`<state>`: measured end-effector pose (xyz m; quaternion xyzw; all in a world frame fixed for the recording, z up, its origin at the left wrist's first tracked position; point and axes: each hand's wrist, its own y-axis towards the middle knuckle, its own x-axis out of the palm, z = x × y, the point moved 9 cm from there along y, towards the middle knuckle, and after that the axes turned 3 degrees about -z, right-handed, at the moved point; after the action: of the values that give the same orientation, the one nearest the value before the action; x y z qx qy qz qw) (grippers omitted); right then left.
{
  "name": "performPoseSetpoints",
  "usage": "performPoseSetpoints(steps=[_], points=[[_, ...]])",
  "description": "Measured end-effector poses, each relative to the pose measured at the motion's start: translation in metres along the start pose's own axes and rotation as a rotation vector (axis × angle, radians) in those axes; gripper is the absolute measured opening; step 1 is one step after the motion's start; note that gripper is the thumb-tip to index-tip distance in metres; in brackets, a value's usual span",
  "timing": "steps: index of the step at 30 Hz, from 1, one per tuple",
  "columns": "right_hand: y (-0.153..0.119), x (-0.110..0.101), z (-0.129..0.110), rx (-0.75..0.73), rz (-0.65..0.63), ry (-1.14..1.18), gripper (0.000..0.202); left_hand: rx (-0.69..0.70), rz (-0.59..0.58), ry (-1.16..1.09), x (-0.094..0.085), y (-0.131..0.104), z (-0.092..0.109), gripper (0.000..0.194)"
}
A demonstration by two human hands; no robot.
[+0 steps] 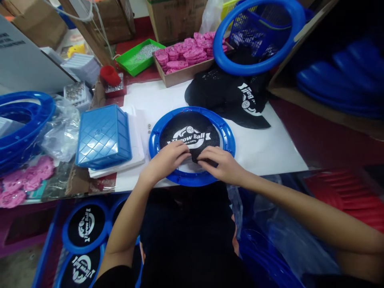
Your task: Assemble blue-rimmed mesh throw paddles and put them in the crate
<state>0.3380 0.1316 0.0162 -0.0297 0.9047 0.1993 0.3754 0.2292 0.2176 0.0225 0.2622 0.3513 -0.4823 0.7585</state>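
A blue plastic ring [154,140] lies flat on the white sheet at the table's front edge. Inside it is a round black mesh cloth [187,120] with white "Throw Ball" print; its near edge leaves a gap above the ring's front part. My left hand [172,157] has its fingers pressed together on the cloth's lower left edge. Across from it, my right hand [220,163] pinches the lower right edge between thumb and fingers. The fingertips are a short distance apart. More printed black cloths [222,96] lie behind the ring, towards the right.
A blue box [100,136] stands left of the ring. Behind are a green tray [139,58], a carton of pink pieces [189,54] and an upright blue ring [220,52]. Blue rings [42,106] are stacked far left. Printed discs [87,224] sit below the table.
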Motion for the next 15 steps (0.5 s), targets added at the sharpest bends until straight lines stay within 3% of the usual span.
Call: performPoseSetpoints(steps=[4, 7, 10, 15], points=[[0.001, 0.001, 0.006, 0.006, 0.020, -0.022, 0.019, -0.041, 0.087, -0.106, -0.003, -0.008, 0.004, 0.020], [0.001, 0.002, 0.006, 0.007, 0.051, -0.070, 0.008, -0.097, 0.143, -0.095, 0.002, -0.014, 0.002, 0.023], [0.002, 0.005, 0.005, 0.015, 0.045, -0.096, 0.012, -0.123, 0.195, -0.071, 0.007, -0.016, 0.000, 0.025], [0.008, 0.004, 0.012, 0.176, 0.019, -0.008, 0.010, -0.120, 0.266, -0.052, 0.008, -0.012, 0.004, 0.025]])
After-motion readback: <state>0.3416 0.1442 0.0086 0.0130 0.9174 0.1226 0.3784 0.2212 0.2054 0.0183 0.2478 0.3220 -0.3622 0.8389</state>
